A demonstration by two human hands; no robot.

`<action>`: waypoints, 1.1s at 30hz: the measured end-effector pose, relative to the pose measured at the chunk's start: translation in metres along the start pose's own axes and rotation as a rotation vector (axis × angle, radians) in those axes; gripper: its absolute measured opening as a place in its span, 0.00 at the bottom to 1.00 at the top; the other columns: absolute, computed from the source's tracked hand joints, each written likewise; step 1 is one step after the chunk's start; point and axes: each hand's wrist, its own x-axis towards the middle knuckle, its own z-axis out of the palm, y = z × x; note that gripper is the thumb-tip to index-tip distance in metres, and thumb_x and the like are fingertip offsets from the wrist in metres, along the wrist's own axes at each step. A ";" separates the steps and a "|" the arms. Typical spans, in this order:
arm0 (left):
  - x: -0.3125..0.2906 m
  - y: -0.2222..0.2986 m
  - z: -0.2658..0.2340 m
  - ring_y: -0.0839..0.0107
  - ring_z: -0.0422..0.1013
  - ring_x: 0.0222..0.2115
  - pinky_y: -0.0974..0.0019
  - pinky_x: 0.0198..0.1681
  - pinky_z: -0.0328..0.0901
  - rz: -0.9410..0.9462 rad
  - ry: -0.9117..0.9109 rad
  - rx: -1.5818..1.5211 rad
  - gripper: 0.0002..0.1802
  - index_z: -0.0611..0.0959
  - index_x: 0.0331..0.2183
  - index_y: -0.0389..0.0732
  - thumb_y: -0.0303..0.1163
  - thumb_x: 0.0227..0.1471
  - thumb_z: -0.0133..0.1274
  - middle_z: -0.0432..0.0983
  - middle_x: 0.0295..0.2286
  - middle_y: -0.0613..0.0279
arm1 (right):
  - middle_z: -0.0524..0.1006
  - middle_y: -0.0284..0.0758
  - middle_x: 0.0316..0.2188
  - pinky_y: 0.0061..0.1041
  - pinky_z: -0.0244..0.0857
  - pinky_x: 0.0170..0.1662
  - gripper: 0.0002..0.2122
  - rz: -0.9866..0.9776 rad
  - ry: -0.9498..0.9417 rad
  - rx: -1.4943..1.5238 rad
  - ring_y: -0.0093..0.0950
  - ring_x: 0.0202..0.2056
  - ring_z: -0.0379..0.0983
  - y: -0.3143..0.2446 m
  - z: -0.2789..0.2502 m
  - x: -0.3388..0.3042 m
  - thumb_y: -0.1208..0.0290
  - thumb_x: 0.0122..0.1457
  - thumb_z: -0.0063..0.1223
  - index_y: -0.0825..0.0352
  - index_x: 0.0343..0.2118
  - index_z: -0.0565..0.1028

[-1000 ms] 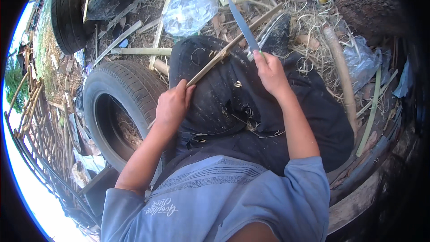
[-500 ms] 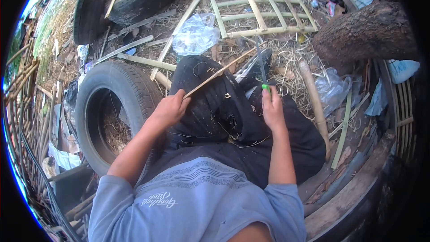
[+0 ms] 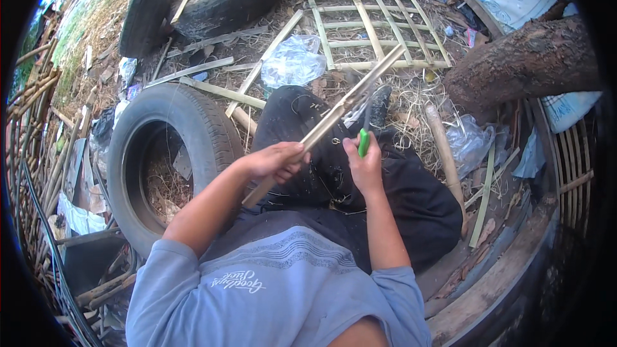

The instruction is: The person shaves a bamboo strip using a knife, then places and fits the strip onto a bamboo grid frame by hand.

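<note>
My left hand (image 3: 279, 162) is closed round a flat bamboo strip (image 3: 328, 123) that slants up and away to the right, over my dark-trousered leg. The strip's near end sticks out behind my fist. In my right hand (image 3: 365, 167) is a knife (image 3: 364, 142) with a bright green handle. Its blade points away from me and lies beside or against the strip's right edge; motion blur hides whether they touch.
On the left lies a tyre (image 3: 132, 154), with more tyres (image 3: 225, 6) behind. Ahead is a bamboo lattice (image 3: 379, 26) by a crumpled clear plastic bag (image 3: 294, 61). A thick tree trunk (image 3: 520, 67) leans in at the right, near a bamboo pole (image 3: 445, 148).
The strip has shifted in my left hand, its broad side now showing and its near end behind my fist. My left hand moved right; my right hand moved left and nearer, bringing the knife to the strip.
</note>
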 end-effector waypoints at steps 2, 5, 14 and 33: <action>0.001 -0.001 0.013 0.83 0.48 0.15 0.76 0.17 0.49 0.000 -0.046 -0.012 0.25 0.69 0.40 0.42 0.55 0.63 0.33 0.51 0.17 0.75 | 0.73 0.30 0.24 0.16 0.64 0.31 0.13 0.062 0.069 0.340 0.15 0.25 0.69 -0.033 0.015 0.000 0.76 0.53 0.60 0.66 0.30 0.63; -0.007 0.007 0.032 0.83 0.49 0.14 0.76 0.17 0.49 -0.003 -0.087 -0.042 0.26 0.70 0.41 0.42 0.57 0.62 0.35 0.52 0.17 0.74 | 0.73 0.30 0.25 0.17 0.65 0.31 0.12 -0.004 0.123 0.345 0.16 0.26 0.70 -0.038 0.018 -0.001 0.78 0.53 0.59 0.65 0.28 0.63; -0.007 0.014 0.033 0.84 0.47 0.12 0.77 0.13 0.43 0.027 -0.052 -0.046 0.22 0.70 0.31 0.44 0.52 0.64 0.36 0.51 0.16 0.78 | 0.72 0.39 0.15 0.35 0.64 0.24 0.16 -0.277 0.076 -0.499 0.38 0.19 0.73 -0.071 -0.002 -0.025 0.59 0.62 0.48 0.67 0.25 0.67; -0.029 0.035 0.075 0.50 0.65 0.20 0.54 0.27 0.61 0.370 0.394 0.725 0.16 0.71 0.32 0.32 0.36 0.63 0.39 0.67 0.18 0.46 | 0.74 0.41 0.16 0.40 0.67 0.22 0.18 -0.367 0.057 -0.872 0.41 0.18 0.74 -0.073 -0.045 -0.008 0.53 0.61 0.47 0.64 0.24 0.70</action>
